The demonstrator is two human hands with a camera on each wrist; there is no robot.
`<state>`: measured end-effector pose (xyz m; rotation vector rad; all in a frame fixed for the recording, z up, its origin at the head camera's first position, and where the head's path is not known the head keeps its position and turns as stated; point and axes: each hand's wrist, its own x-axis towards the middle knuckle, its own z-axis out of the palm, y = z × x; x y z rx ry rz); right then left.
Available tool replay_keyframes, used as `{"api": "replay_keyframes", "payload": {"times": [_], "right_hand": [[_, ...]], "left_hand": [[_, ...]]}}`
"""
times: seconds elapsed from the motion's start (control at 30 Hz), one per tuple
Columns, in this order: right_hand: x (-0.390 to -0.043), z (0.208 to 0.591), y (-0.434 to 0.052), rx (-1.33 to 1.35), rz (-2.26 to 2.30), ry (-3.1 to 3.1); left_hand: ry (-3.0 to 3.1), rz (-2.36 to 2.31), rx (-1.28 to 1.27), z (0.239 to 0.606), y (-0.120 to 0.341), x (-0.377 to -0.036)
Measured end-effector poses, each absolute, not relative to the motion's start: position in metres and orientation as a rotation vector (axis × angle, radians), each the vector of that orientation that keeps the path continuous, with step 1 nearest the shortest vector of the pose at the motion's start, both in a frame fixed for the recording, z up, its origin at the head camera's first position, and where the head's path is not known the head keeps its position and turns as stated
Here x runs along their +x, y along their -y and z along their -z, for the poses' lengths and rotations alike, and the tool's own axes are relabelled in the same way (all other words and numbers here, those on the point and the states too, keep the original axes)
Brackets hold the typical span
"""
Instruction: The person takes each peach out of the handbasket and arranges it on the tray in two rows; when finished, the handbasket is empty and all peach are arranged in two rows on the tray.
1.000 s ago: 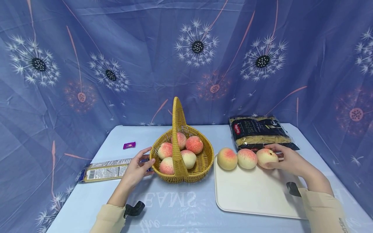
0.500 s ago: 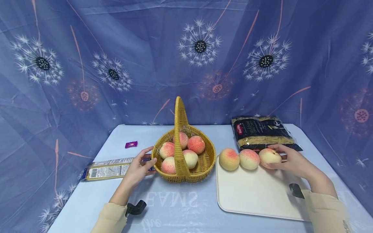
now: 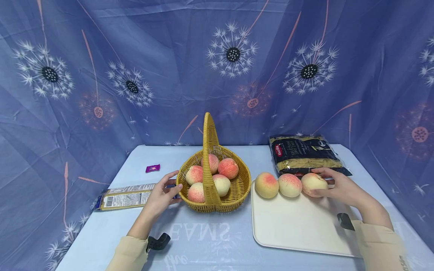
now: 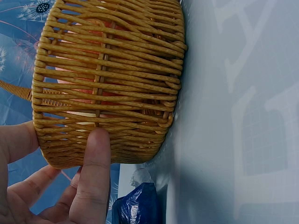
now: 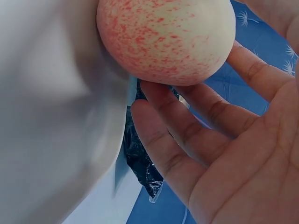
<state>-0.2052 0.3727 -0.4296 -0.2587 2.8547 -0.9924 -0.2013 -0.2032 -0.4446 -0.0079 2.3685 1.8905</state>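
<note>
Left hand (image 3: 162, 194) steadied basket (image 3: 237, 186), thumb pressed to weave; right hand (image 3: 339, 187) cupped around peach (image 3: 313, 183) on board (image 3: 298, 226) (grasp unfinished). Next, probably: firmer grip, lift.

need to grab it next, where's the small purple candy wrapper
In the head view the small purple candy wrapper lies on the table's far left, left of the yellow wicker basket, behind the flat printed packet.

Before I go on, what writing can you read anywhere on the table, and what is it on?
"SMAEL", mirrored: on the tablecloth, near edge.
"the", upside down: tablecloth, below that.
"SELEZIONE ORO CHEF", only partly legible: dark pasta bag; its red logo is too small.
Flat packet: barcode and print too small.
Purple candy: unreadable.
</note>
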Motion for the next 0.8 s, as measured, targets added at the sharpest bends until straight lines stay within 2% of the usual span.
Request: {"api": "replay_keyframes", "payload": {"times": [0.8], "right_hand": [[-0.2078,0.4315,-0.3751,-0.265,1.020,-2.842]], "left_hand": [[-2.361,-1.888,-0.027,0.4450,0.2044,-0.2022]]}}
